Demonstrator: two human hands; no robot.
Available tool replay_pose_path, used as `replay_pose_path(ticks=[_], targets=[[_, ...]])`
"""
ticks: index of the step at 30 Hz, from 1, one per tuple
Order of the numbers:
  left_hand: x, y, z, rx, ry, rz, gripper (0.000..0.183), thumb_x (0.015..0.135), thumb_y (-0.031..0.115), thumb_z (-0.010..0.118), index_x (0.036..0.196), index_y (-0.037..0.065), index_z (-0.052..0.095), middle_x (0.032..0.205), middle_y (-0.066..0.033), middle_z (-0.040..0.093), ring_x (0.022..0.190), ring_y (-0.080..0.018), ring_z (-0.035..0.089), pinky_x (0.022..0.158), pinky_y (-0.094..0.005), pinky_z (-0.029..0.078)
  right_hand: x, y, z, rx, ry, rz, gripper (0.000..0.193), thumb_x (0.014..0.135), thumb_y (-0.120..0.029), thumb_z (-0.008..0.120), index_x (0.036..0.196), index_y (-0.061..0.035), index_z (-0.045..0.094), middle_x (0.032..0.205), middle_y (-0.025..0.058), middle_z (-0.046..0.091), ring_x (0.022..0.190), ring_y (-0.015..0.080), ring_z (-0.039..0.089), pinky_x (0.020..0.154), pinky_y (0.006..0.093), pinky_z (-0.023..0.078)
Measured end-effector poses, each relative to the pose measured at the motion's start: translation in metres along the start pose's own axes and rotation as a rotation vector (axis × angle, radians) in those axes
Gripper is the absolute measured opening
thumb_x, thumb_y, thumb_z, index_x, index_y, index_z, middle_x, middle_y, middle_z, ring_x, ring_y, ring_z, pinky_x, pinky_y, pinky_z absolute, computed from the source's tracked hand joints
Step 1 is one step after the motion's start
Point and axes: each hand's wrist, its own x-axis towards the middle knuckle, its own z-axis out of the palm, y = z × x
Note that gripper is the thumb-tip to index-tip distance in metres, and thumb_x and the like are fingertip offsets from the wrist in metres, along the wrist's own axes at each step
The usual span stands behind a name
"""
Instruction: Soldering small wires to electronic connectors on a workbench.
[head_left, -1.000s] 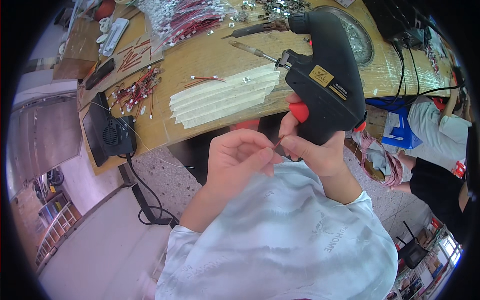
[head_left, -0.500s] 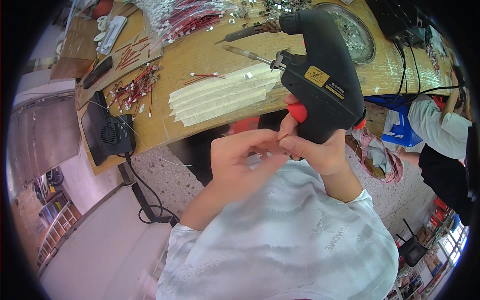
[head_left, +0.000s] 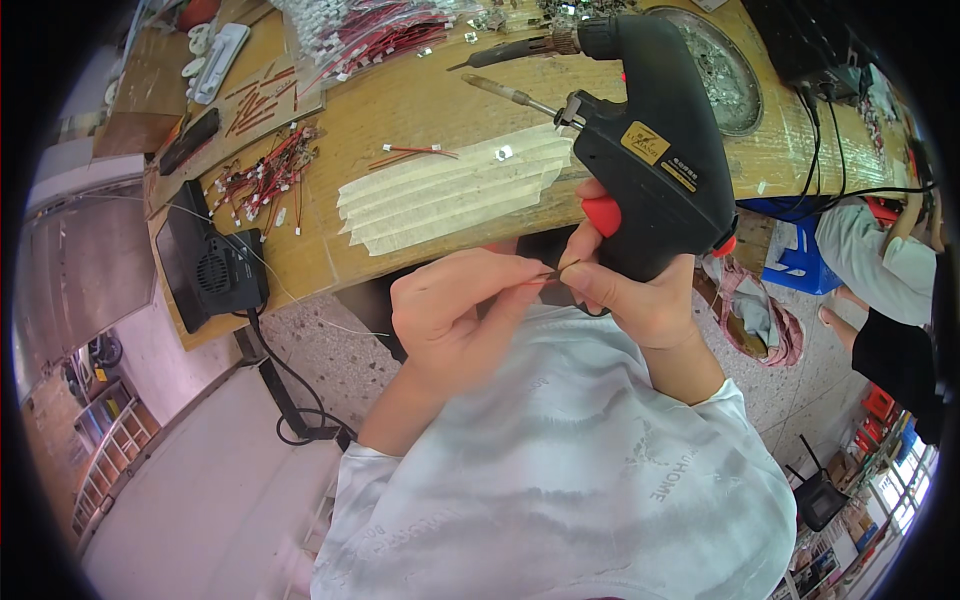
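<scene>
In my right hand (head_left: pixel 650 308) is a black soldering gun (head_left: pixel 655 150) with a red trigger, its tip pointing left over the table. The thumb and forefinger of that same hand also pinch the end of some thin red and dark wires (head_left: pixel 548 276). My left hand (head_left: pixel 450 305) grips these wires between thumb and fingertips, close to the right thumb, just off the table's front edge. Beyond the hands, pale tape strips (head_left: pixel 450 195) lie on the wooden table. Red wires with a white connector (head_left: pixel 413 150) and a small white-and-metal piece (head_left: pixel 504 153) rest at the tape's far edge.
A black box with a round grille (head_left: pixel 210 268) stands at the table's left edge, a thin strand curving from it. Tangled connector wires (head_left: pixel 265 172) lie behind it. A round metal tray (head_left: pixel 750 118) sits at the back right. Another person (head_left: pixel 868 240) is at far right, near a blue crate (head_left: pixel 800 262).
My left hand has drawn slightly left, and the wires now show stretched between the two hands' fingertips. The soldering gun has shifted a little to the right in the picture.
</scene>
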Motion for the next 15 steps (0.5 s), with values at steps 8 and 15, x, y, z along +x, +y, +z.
replay_pose_path(ticks=[8, 15], targets=[[0.018, -0.012, -0.016, 0.168, 0.042, 0.188, 0.016, 0.073, -0.010, 0.078, 0.086, -0.001, 0.074, 0.084, -0.0140, 0.078, 0.069, -0.0239, 0.075, 0.062, -0.0298, 0.060, 0.010, 0.003, -0.001, -0.085, 0.014, 0.046, 0.059, 0.085, 0.019, 0.070, 0.139, 0.0069, 0.049, 0.094, 0.0115, 0.069, 0.075, 0.0124, 0.062, 0.061, 0.0253, 0.049], [0.039, -0.025, -0.030, 0.360, 0.048, 0.375, 0.015, 0.073, -0.009, 0.079, 0.085, 0.000, 0.074, 0.087, -0.0148, 0.077, 0.066, -0.0231, 0.073, 0.060, -0.0285, 0.059, 0.026, 0.002, 0.007, -0.261, 0.009, 0.053, 0.044, 0.088, 0.014, 0.067, 0.129, 0.0053, 0.051, 0.093, 0.0081, 0.066, 0.082, 0.0108, 0.062, 0.069, 0.0251, 0.050]])
